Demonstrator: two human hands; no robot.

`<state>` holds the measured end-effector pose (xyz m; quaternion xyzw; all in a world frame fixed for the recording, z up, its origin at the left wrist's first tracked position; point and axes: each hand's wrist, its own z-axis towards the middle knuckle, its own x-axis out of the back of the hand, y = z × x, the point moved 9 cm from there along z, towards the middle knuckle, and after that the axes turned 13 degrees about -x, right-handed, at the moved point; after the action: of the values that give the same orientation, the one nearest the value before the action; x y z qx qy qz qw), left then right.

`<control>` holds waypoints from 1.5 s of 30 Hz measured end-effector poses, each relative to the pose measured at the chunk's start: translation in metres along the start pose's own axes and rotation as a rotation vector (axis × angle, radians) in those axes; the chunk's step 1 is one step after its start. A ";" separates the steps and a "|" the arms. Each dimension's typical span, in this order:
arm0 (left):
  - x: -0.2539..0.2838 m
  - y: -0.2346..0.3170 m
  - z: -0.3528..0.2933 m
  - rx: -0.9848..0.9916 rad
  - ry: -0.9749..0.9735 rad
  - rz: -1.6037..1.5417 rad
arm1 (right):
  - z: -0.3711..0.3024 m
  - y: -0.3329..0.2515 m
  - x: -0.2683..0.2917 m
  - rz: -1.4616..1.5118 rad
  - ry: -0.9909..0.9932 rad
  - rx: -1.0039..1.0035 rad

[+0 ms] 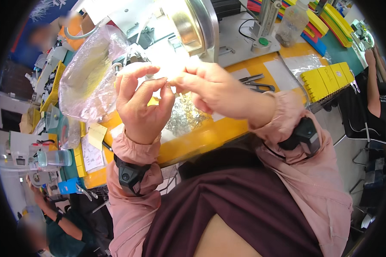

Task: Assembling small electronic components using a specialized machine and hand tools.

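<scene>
Above the front of an orange table, my left hand pinches with thumb and index finger, its other fingers curled loosely. My right hand meets it from the right, thumb and forefinger pressed together, so the fingertips nearly touch. Whatever they hold is too small and washed out by the bright light to name. Beneath the hands spreads a heap of tiny shiny metal-looking pieces. Just beyond stands a white bench machine with a round brass-coloured metal part.
A clear plastic bag bulges at the left, near a yellow note. Dark-handled tools, yellow blocks and a clear bottle lie or stand to the right. Other people sit at both sides.
</scene>
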<state>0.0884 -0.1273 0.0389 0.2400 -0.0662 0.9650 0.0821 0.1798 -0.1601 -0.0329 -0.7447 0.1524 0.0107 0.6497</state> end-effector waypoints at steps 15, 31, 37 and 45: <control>-0.012 -0.027 -0.019 0.185 0.134 -0.187 | -0.061 0.003 0.117 -1.226 0.459 0.219; -0.015 -0.035 -0.027 0.430 0.203 -0.522 | -0.072 0.006 0.101 -1.288 0.524 0.066; -0.019 -0.037 -0.031 0.466 0.179 -0.572 | -0.063 -0.010 0.051 -0.473 0.372 0.233; -0.026 -0.040 -0.032 0.550 0.266 -0.807 | -0.037 -0.014 0.009 -0.732 0.412 0.483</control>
<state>0.1044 -0.0866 0.0019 0.1344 0.2995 0.8603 0.3900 0.1852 -0.1960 -0.0161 -0.5640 0.0041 -0.4018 0.7215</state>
